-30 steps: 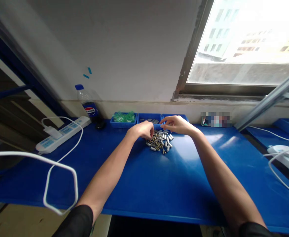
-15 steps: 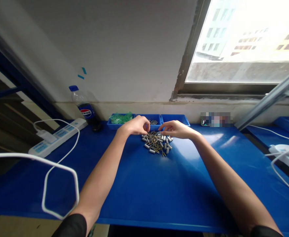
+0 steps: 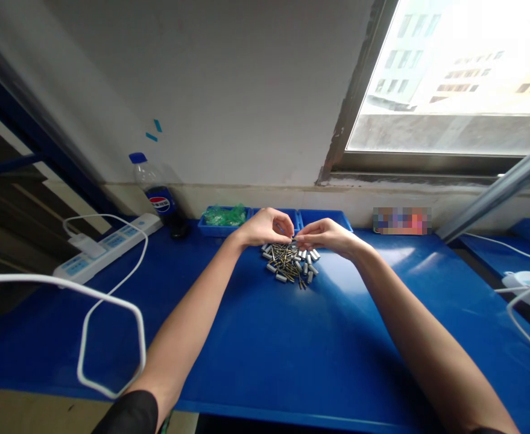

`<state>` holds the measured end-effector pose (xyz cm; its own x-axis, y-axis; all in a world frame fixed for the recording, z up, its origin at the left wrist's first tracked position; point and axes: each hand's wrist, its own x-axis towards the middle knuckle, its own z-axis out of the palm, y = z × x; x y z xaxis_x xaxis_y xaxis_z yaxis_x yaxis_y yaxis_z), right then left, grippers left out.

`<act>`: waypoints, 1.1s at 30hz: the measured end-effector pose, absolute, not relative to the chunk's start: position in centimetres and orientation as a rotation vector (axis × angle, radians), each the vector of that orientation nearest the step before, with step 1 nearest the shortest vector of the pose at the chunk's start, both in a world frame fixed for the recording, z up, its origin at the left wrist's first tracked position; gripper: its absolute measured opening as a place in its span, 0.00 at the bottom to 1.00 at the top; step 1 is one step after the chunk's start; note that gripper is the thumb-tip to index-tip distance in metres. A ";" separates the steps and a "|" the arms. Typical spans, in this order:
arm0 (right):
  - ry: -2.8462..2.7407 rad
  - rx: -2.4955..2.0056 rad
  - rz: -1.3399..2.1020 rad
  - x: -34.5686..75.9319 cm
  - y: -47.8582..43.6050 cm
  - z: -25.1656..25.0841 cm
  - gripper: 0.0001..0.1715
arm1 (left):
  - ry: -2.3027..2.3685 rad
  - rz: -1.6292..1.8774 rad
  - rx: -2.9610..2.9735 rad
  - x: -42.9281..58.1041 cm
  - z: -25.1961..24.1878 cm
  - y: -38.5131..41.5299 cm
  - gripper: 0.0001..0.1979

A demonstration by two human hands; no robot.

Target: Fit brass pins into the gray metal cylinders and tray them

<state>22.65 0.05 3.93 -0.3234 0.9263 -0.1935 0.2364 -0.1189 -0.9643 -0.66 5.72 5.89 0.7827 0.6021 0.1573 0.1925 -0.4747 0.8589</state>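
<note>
A small pile of silver metal sleeves and thin brass pins [image 3: 290, 264] lies on the blue table [image 3: 265, 337] near its far edge. My left hand [image 3: 265, 227] and my right hand [image 3: 323, 234] hover just above the pile's far side. Both are pinched, and their fingertips meet over the parts. Each seems to hold one tiny part, too small to name. Behind the hands stand three low blue trays: the left tray [image 3: 222, 220] holds green pieces, and the middle and right trays [image 3: 325, 215] are mostly hidden by my fingers.
A cola bottle [image 3: 156, 191] stands at the wall, left of the trays. A white power strip [image 3: 106, 246] and a looping white cable [image 3: 111, 325] lie on the left. Another white cable [image 3: 524, 301] and device sit at the right edge. A window fills the upper right.
My hands have come together above the pile until the pinched fingertips touch. Earlier the left hand picked in the pile while the right hovered apart.
</note>
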 end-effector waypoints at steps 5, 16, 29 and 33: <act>-1.470 -1.337 1.370 22.7 0.1 4.2 0.21 | 0.747 0.391 2.214 -0.4 5.8 5.4 0.09; -1.605 -1.726 0.497 25.1 -0.8 7.0 0.15 | 1.014 0.019 2.495 0.4 4.0 5.2 0.14; -1.821 -1.663 0.538 23.7 -0.9 6.9 0.17 | 0.990 0.050 2.469 0.4 4.3 5.1 0.17; -1.853 -1.660 0.552 23.5 -0.9 6.8 0.17 | 0.982 0.099 2.499 0.5 4.4 5.0 0.18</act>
